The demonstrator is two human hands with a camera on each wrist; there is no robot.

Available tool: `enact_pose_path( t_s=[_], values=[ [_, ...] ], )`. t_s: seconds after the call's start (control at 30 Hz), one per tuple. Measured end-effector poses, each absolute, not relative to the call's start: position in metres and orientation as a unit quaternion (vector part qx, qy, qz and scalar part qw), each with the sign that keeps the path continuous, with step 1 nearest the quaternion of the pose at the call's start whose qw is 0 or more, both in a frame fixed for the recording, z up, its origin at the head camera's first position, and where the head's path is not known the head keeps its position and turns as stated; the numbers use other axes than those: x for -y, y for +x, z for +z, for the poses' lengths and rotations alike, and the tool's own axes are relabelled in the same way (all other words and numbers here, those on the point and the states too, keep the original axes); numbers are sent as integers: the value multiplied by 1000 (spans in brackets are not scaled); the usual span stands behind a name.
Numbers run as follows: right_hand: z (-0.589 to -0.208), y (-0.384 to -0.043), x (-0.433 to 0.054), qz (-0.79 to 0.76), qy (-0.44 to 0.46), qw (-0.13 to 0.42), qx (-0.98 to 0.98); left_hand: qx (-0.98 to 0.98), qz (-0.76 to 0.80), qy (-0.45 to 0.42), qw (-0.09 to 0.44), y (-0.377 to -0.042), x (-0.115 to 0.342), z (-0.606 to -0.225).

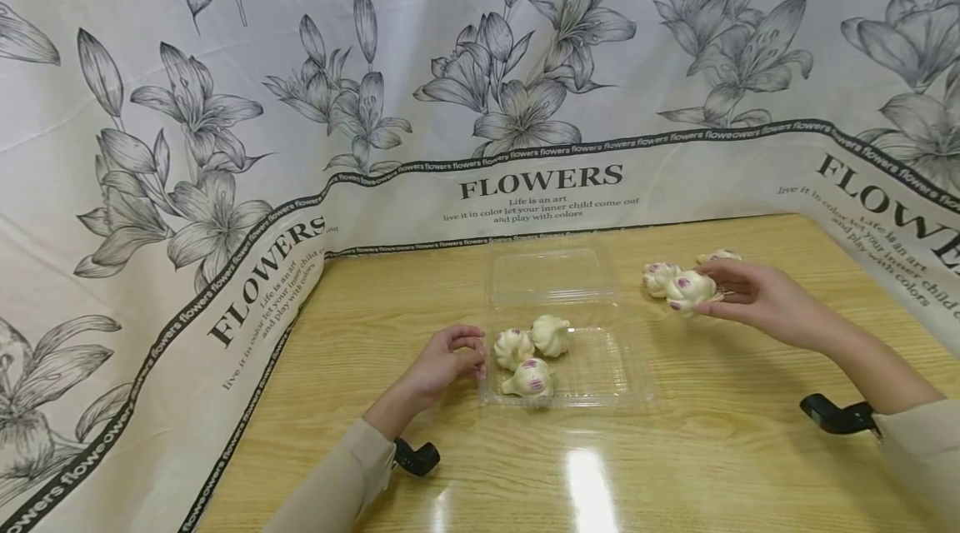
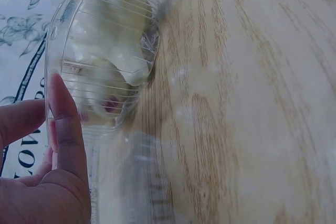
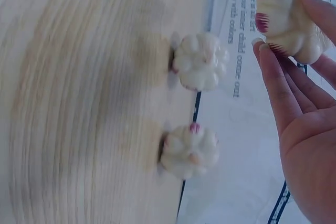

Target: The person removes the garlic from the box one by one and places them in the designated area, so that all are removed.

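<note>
A clear plastic clamshell container [image 1: 592, 362] lies opened on the table, its lid [image 1: 547, 273] folded back. Three garlic bulbs [image 1: 551, 336] sit in its left part. My left hand [image 1: 450, 362] pinches the container's left rim, with thumb and forefinger on either side of the wall [image 2: 79, 30]. On the right, my right hand [image 1: 765, 304] grips a garlic bulb [image 3: 291, 19] between thumb and fingertips, raised off the table. Two more garlic bulbs, one paler with purple marks [image 3: 202, 61] and another [image 3: 190, 151], rest on the table beyond that hand.
The wooden table [image 1: 720, 450] ends at a white flower-printed cloth [image 1: 555, 191] hanging behind and along both sides. Black wrist-worn mounts [image 1: 836, 414] stick out beneath both forearms.
</note>
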State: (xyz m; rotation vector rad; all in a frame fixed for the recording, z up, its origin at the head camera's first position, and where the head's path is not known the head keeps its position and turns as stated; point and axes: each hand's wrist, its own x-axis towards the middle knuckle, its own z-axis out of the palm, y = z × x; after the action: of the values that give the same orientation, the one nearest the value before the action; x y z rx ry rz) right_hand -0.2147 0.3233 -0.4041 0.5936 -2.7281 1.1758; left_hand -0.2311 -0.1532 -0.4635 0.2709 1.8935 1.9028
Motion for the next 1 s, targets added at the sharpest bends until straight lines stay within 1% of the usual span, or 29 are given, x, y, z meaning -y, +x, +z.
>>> enact_pose_path(
  t_s=[0.57,0.73,1.0],
  values=[
    [-408,-230,-392,389,99,101,910,-689,683,96,223,-233,155,-465],
    [-411,-235,-409,376,64,100,919,-689,684,95,222,-233,155,-465],
    [-414,-244,-426,348,5,74,934,-687,685,97,221,-233,154,-464]
  ],
)
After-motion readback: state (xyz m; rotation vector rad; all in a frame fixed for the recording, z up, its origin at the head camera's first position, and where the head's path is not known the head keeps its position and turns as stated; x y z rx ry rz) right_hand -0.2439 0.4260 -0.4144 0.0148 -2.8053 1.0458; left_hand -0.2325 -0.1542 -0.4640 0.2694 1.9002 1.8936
